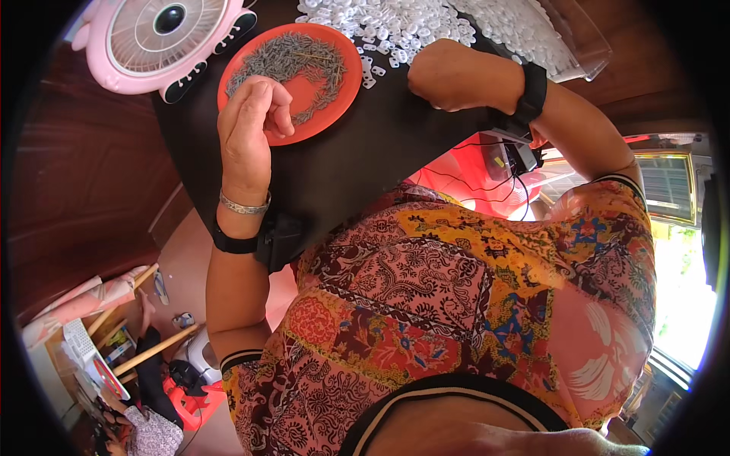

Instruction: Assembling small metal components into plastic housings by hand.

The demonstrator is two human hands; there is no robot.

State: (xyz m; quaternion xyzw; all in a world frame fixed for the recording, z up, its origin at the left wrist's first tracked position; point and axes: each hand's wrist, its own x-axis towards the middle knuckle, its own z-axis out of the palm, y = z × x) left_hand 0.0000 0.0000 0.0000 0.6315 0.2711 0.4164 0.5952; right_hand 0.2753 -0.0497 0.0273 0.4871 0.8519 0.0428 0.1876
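My left hand (253,121) is over the near left rim of an orange-red plate (334,118), its fingers curled in. Whatever those fingers hold, if anything, is hidden. A heap of small, thin grey pieces (285,57), looking like screws or plugs, lies on the plate. To the right, my right hand (456,76) is closed with its back toward me, beside a spread of small white plastic pieces with holes (380,30). Its fingertips are out of sight, and so is anything in them.
A black tabletop (327,182) carries it all. A pink fan (163,38) stands at the far left. More white pieces lie by a clear plastic bag or container (589,53) at the far right. A device with cables (506,156) sits below the right edge. Another person (152,425) is at lower left.
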